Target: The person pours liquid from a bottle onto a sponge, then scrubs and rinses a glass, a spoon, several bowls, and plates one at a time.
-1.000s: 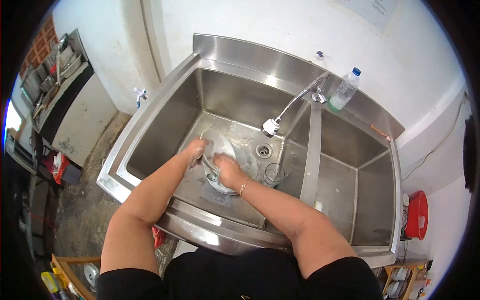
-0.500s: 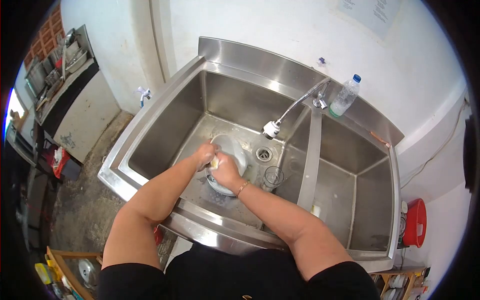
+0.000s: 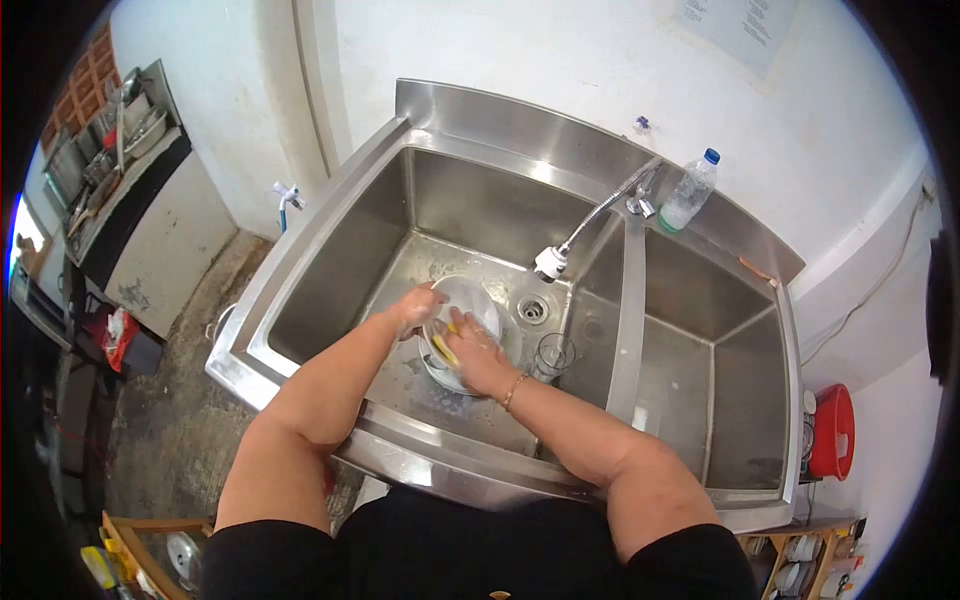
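Inside the left basin of the steel sink (image 3: pixel 330 215), my left hand (image 3: pixel 418 308) grips the left rim of a white dish (image 3: pixel 472 298), a plate or shallow bowl. My right hand (image 3: pixel 476 358) presses a yellow sponge (image 3: pixel 444 346) against the near part of that dish, fingers closed over it. Under the dish are more dishes (image 3: pixel 445 378), mostly covered by it and my hands. A clear drinking glass (image 3: pixel 553 354) stands just right of my right hand. The drain (image 3: pixel 532 310) lies beyond the glass.
A flexible faucet with a white spray head (image 3: pixel 550 263) hangs over the left basin. On the back ledge stands a plastic bottle (image 3: pixel 692 190) with a blue cap. A divider (image 3: pixel 627 330) separates the right basin (image 3: pixel 670 370). A red basin (image 3: pixel 832 432) hangs at the right.
My right hand has slid slightly right and flattened over the sponge, which now shows more. The dish is tipped differently, its inner face more visible. My left hand stays at its rim.
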`<state>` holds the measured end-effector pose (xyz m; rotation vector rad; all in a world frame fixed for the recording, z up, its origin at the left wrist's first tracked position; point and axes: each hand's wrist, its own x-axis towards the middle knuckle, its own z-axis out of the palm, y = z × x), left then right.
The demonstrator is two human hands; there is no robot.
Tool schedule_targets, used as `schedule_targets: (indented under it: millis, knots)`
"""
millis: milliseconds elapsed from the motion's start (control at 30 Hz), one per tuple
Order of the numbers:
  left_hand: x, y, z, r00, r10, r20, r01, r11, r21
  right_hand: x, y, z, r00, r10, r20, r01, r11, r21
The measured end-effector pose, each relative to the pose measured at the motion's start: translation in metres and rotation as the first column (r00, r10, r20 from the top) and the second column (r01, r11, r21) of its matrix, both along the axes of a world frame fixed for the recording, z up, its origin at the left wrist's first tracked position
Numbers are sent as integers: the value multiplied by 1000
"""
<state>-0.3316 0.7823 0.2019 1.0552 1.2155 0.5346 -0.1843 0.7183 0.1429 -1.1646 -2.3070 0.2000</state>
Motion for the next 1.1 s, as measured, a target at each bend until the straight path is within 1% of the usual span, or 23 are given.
schedule_targets:
  millis: [100, 133, 167, 233, 300, 333, 367, 400, 533, 600, 633, 700, 733, 767, 800, 833, 900, 933, 967, 1000, 1033, 1067, 1100]
  knots:
    - [4, -9, 1, 989, 93, 115, -90, 995, -35, 1, 1, 28, 979, -104, 173, 75, 983, 167]
    - [8, -9, -13, 982, 138, 130, -144, 989, 42, -6, -2, 49, 996, -83, 27, 87, 980, -179]
    - [11, -5, -24, 972, 179, 150, -198, 973, 120, -11, -2, 60, 987, -112, -119, 38, 866, -498]
    - [9, -3, -26, 976, 164, 142, -179, 979, 97, -21, -4, 50, 957, -174, -232, 16, 831, -556]
    - [2, 4, -22, 997, -17, 76, 20, 999, -44, -17, -11, 33, 911, -242, -335, -11, 796, -605]
    - [-4, 7, -18, 997, -20, 79, 24, 999, -46, -9, -20, 24, 980, -138, -142, 89, 946, -310]
    - [-12, 14, -12, 995, -67, 71, 76, 988, -132, 0, -22, 19, 992, -98, 85, 95, 995, 36]
    - [-20, 20, -5, 991, -116, 63, 127, 968, -218, 3, -23, 47, 990, -17, 138, 54, 962, -269]
    - [-47, 27, 11, 924, -248, 292, 346, 866, -361, 4, -13, 93, 989, 81, 127, -32, 936, -351]
    - [-40, 30, -13, 917, -170, 362, 300, 890, -343, 22, 1, 103, 939, -55, -339, -232, 626, -745]
    - [-34, 28, -10, 895, -96, 436, 254, 912, -322, 32, 6, 105, 938, -60, -342, -231, 628, -743]
    - [-30, 22, 4, 900, -174, 400, 302, 910, -285, 51, 12, 103, 743, -333, -581, -438, 415, -797]
    - [-29, 19, 13, 925, -176, 336, 274, 922, -273, 54, 16, 95, 742, -337, -580, -433, 419, -798]
    - [-27, 17, 16, 947, -173, 271, 245, 934, -261, 57, 20, 82, 591, -528, -610, -478, 379, -792]
    - [-32, 19, 14, 927, -153, 343, 259, 922, -288, 60, 23, 67, 410, -694, -591, -527, 348, -775]
    - [-37, 22, 6, 926, -157, 343, 263, 920, -291, 62, 27, 51, 406, -698, -589, -527, 348, -775]
    - [-40, 36, -10, 825, -94, 557, 206, 968, -142, 59, 39, 24, 208, -871, -445, -544, 275, -792]
    - [-38, 37, -7, 793, 51, 607, 102, 971, -215, 49, 39, 18, 165, -887, -432, -412, 336, -847]
    - [-35, 37, -5, 795, 45, 605, 107, 971, -212, 39, 40, 11, 158, -886, -435, -413, 341, -845]
    - [-31, 32, -1, 860, 65, 506, 43, 979, -200, 26, 41, 7, 259, -837, -482, -61, 484, -873]
    - [-24, 26, 1, 912, 90, 401, -18, 983, -181, 14, 41, 7, 371, -796, -478, 287, 587, -757]
    - [-11, 18, 0, 913, 171, 370, -131, 983, -131, 9, 47, 10, 511, -692, -510, 286, 697, -658]
    - [-4, 14, -3, 914, 166, 369, -125, 983, -133, -5, 41, 20, 506, -696, -509, 289, 693, -660]
